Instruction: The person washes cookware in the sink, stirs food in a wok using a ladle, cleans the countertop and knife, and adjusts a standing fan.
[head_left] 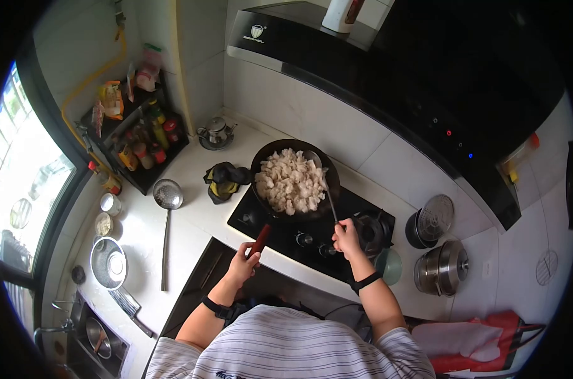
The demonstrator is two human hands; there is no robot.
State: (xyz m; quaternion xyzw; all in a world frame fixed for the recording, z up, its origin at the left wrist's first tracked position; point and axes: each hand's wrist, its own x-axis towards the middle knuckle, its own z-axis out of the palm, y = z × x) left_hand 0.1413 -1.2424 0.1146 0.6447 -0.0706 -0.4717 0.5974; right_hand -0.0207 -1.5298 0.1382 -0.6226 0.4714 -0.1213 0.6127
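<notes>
A dark wok [332,180] stands on the black gas hob [280,235], heaped with pale, lumpy pieces of food [291,181] that look like chunks of meat. My left hand [241,265] is closed around the wok's reddish-brown handle [260,240], in front of the hob. In my right hand [346,238] is the dark grip of a long metal spatula [331,199]. Its shaft runs over the wok's right rim, and its head rests among the food at the far right side, partly covered.
Left of the wok lie a black and yellow cloth [224,182] and a skimmer [167,194]. A colander [109,263] and a cleaver [125,303] are near the sink [78,344]. Steel pots [441,268] stand at right. The range hood [362,82] overhangs the hob.
</notes>
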